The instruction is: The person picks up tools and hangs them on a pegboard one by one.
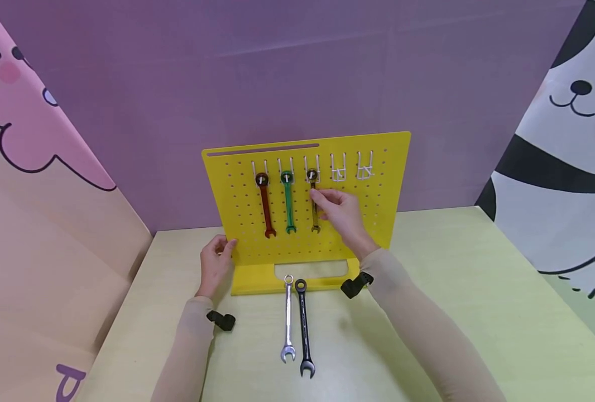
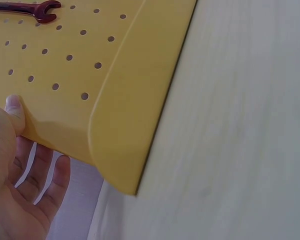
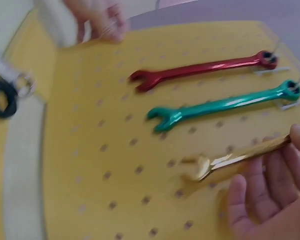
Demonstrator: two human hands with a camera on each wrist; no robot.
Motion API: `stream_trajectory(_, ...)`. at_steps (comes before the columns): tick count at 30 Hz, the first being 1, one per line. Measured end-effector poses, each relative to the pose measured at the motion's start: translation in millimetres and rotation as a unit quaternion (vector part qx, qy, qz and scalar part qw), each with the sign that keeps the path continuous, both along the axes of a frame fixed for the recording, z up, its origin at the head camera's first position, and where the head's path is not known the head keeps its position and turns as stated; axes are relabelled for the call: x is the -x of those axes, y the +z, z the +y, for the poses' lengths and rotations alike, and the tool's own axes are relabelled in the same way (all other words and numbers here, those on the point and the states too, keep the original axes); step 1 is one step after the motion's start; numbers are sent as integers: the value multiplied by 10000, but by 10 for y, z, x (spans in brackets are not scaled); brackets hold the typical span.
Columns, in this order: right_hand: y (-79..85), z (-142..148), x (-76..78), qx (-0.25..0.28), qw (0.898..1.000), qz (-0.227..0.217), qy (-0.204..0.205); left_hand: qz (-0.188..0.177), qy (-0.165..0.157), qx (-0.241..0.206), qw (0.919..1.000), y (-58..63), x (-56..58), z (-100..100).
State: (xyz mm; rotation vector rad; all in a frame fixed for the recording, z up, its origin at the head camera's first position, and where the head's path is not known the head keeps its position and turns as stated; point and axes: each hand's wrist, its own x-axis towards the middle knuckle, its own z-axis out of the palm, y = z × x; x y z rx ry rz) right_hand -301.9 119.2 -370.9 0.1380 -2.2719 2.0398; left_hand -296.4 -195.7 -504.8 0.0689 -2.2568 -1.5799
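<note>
A yellow pegboard [image 1: 337, 234] stands upright on its base. The right hand [image 1: 345, 215] pinches a gold wrench [image 3: 235, 159] near its ring end, which is at the third hook from the left; whether the hook bears its weight I cannot tell. At the board's lower left edge, the left hand [image 1: 217, 262] grips the edge, thumb [image 2: 15, 112] on the front face and the other fingers behind. From the two hooks to the left hang a red wrench [image 1: 265, 206] and a green wrench [image 1: 288, 204], open ends down.
A silver wrench [image 1: 288, 321] and a black wrench [image 1: 303, 326] lie side by side on the table [image 1: 478, 290], ring ends toward the board. Two white wire hooks [image 1: 338, 168] on the right of the board bear nothing. A purple backdrop [image 1: 297, 84] rises behind.
</note>
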Motion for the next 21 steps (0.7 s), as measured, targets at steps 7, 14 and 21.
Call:
stream_trajectory(7, -211, 15, 2, -549, 9977, 378, -111, -35, 9, -14, 10000, -3, 2, 4)
stream_trajectory(14, -346, 15, -31, -684, 9965, 469, -138, 13, 3, -5, 10000, 4, -2, 3)
stream_trajectory(21, -459, 32, -96, -852, 9959, 277, -93, 76, 55, 60, 9999, -6, 5, -1)
